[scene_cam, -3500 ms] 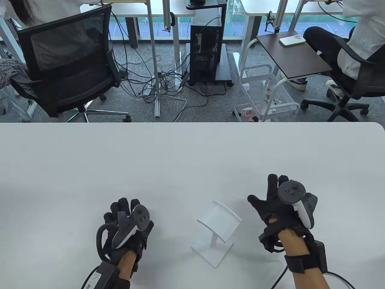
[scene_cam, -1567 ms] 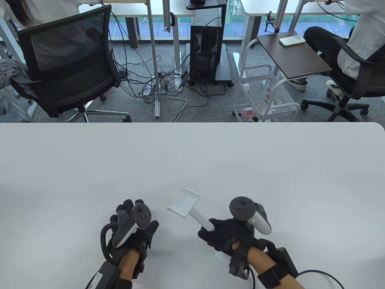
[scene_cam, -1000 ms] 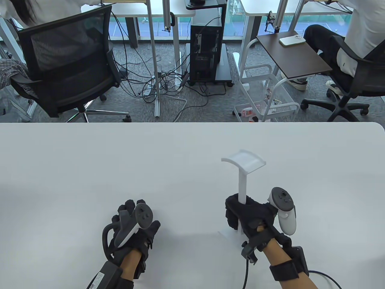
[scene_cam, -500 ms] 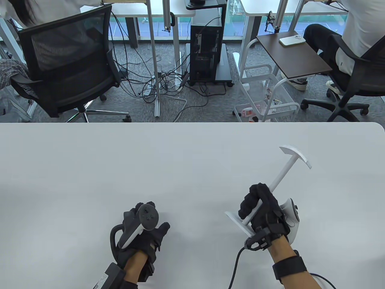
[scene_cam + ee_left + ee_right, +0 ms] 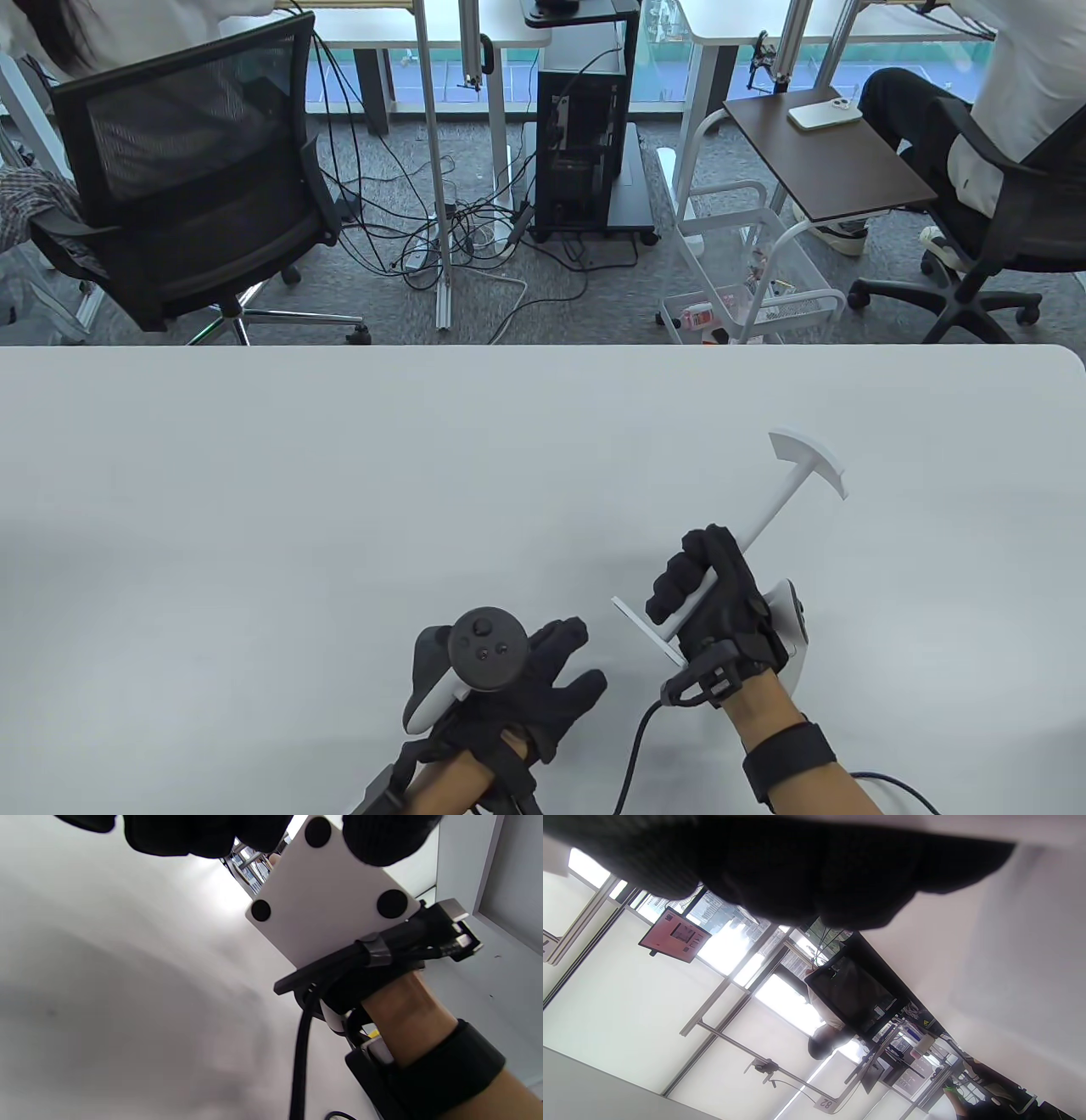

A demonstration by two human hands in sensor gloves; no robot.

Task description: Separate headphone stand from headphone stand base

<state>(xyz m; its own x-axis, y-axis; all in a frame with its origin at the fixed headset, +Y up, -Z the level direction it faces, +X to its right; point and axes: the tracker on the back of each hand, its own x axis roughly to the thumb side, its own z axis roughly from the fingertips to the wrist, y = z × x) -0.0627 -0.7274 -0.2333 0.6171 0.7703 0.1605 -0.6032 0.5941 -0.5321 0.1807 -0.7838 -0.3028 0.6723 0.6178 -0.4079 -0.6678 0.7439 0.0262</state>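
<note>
headphone stand [image 5: 785, 497] post gripped by right hand [image 5: 721, 594] fingers, joint hidden, left hand [image 5: 534, 688] fingers spread beside base [image 5: 646, 630]

It's an office or lab workspace. Beyond the white table [image 5: 509, 441] stand mesh office chairs [image 5: 182, 170], a computer tower [image 5: 581, 153] amid tangled floor cables [image 5: 450, 238], and desks by windows.

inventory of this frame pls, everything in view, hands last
headphone stand: 1, white, tilted in the air over the table's right near part, post gripped
headphone stand base: 1, white plate with black pads beneath, still on the post
table: 1, white, fills the near half
office chairs: 2, black, floor beyond the table
computer tower: 1, black, floor, centre back
wire cart: 1, white, back right
left hand: 1, black glove, fingers spread toward the base
right hand: 1, black glove, grips the post
</note>
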